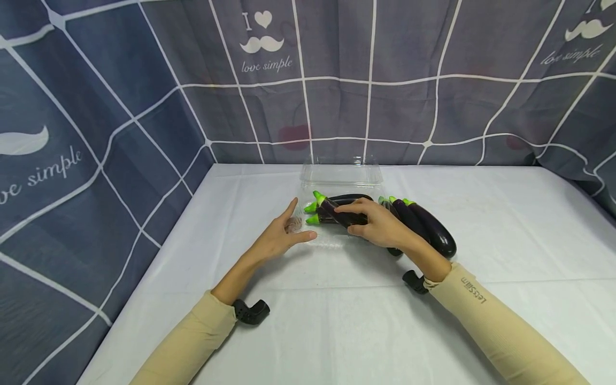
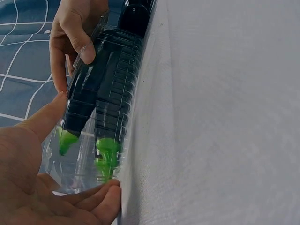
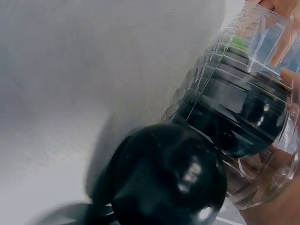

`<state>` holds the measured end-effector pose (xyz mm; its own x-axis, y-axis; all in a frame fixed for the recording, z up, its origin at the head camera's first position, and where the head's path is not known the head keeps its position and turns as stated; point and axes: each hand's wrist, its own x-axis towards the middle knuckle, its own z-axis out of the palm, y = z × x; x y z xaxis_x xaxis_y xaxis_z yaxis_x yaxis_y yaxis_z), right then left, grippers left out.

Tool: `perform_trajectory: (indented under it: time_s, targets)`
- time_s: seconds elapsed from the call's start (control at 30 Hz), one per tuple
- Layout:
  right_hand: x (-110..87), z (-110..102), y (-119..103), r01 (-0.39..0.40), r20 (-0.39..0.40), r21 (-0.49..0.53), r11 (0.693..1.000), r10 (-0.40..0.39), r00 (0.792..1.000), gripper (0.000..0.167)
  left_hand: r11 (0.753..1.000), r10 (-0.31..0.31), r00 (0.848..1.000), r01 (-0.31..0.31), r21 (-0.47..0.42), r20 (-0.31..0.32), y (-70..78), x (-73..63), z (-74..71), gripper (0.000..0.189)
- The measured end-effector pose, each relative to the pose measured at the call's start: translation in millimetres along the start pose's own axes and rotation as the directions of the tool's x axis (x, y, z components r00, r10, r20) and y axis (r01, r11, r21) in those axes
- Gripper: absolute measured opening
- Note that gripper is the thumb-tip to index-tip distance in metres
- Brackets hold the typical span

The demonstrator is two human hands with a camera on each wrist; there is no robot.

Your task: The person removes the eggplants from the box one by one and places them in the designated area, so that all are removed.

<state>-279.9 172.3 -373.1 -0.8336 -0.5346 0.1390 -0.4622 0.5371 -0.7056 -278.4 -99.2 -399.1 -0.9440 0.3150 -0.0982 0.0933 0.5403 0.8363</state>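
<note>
A clear plastic clamshell box (image 2: 79, 180) holds slim dark eggplants (image 1: 356, 198) with bright green stem ends pointing left. My right hand (image 1: 380, 222) reaches over the box from the right and grips the topmost eggplant (image 1: 329, 205), which lies slantwise over the others. In the left wrist view, the thumb of that hand shows at the box's rim. My left hand (image 1: 274, 235) is at the left end of the box, thumb and fingers spread apart around that end, fingertips touching the plastic. Through the ribbed wall, the right wrist view shows dark eggplant bodies (image 3: 234, 101).
Several more eggplants (image 1: 430, 227) lie on the white cloth right of the box, one rounded end (image 3: 168, 178) close to the right wrist camera. The box's lid (image 1: 341, 174) stands folded back. A grey gridded curtain (image 1: 337, 112) hangs behind the table.
</note>
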Motion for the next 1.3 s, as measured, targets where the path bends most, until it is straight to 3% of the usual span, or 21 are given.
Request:
perform_trajectory:
  time_s: [0.5,0.87,1.3]
  targets:
    - [-2.4,-1.2,4.7,0.047,-0.068,0.003,0.999,-0.047,0.997,0.045,1.0,-0.004,1.0,0.004,-0.01,0.004,1.2,0.8,0.0,0.104]
    - [-0.5,-2.3,6.5,0.009,-0.146,0.153,0.988,0.013,0.989,0.047,1.0,0.009,1.0,-0.009,-0.003,-0.001,1.2,0.7,-0.5,0.106]
    - [-3.4,-5.7,9.1,0.043,-0.231,0.204,0.978,0.006,0.973,0.057,1.0,0.015,1.0,-0.015,0.0,0.008,1.0,-1.1,-1.0,0.106]
